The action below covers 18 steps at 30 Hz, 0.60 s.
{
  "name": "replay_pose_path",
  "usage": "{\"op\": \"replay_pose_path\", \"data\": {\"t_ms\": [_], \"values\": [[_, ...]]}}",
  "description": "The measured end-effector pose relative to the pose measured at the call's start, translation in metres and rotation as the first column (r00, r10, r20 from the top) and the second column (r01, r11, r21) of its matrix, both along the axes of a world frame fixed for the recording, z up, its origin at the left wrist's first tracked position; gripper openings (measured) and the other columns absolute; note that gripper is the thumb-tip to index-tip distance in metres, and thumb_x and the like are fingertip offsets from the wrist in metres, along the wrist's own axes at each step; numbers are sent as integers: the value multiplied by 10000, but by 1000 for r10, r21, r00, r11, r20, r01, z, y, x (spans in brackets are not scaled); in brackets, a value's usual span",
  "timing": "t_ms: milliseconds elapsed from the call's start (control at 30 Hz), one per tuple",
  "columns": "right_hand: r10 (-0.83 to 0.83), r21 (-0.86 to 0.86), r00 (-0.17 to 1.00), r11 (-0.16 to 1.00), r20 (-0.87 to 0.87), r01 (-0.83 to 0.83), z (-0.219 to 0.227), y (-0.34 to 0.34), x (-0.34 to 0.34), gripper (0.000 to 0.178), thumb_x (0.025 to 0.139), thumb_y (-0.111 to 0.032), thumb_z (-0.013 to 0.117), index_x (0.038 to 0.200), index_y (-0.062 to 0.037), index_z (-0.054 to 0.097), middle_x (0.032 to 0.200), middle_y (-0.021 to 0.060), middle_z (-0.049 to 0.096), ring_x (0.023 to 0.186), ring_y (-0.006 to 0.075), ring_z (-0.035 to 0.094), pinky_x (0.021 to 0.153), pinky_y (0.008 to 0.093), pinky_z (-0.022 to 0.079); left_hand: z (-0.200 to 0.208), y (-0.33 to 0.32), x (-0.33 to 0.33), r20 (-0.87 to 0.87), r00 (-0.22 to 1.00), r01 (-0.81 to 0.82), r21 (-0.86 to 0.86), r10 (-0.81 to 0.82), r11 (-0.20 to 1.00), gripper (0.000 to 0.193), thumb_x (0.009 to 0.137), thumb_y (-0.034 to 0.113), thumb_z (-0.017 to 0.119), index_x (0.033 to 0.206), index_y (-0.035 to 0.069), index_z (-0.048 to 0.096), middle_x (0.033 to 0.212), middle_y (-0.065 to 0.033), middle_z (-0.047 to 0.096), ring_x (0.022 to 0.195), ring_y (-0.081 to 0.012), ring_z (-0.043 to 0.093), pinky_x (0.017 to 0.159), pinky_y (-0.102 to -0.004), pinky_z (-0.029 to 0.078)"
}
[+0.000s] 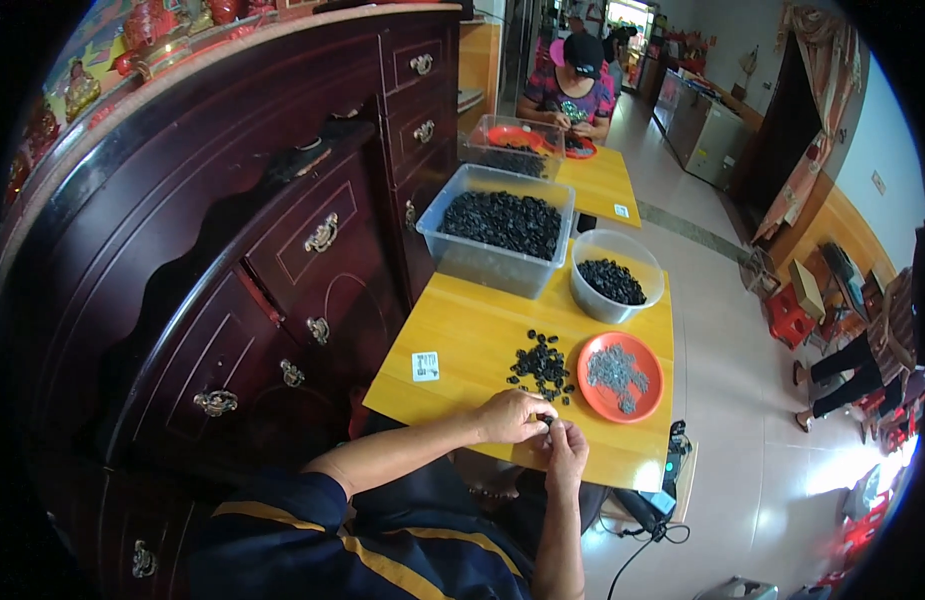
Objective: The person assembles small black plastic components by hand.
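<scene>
Lower centre: left hand (515, 416) and right hand (567, 448), nearly closed, pinch a small black piece (546, 420) — two-handed working, next likely needing steadiness.

Piece (546, 420): one, small, black; partly hidden, pinched between left hand (512, 416) and right hand (569, 448), lower centre of frame; detail too small to tell.

Loose pieces (542, 366): many, small, black, slightly glossy; spread in an uneven cluster on the yellow table (462, 330), centre of frame, just above the held piece; some touching, some apart.

Grey bits (614, 368): numerous, small; in an irregular, thin heap, right of the loose pieces.

Plate (591, 397): one, round, orange-red; lying flat, right of centre, beneath the grey bits.
</scene>
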State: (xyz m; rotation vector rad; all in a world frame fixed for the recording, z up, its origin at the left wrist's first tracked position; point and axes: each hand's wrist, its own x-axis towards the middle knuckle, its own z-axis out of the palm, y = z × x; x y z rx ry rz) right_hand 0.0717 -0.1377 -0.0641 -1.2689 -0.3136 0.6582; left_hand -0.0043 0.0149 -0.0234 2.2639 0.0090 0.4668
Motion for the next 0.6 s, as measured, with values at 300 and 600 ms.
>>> {"op": "replay_pose_path", "data": {"t_ms": [300,600], "values": [[-50,7,988,999,146,49,-5,-1,-5,151,974,-132,590,918,3,627,774,19,635,644,71,536,600,211,433,15,28,-18,-334,931,142,-48,-150,989,141,793,117,642,901,45,697,795,-100,706,718,-208,681,675,-337,520],[-25,47,988,999,153,18,3,-3,-2,155,978,-132,585,928,12,613,779,26,614,650,75,531,611,221,439,106,136,16,-71,974,-220,-493,214,842,658,870,70,653,1448,9,346,1201,-146,600,847,-133,630,698,-264,540]]}}
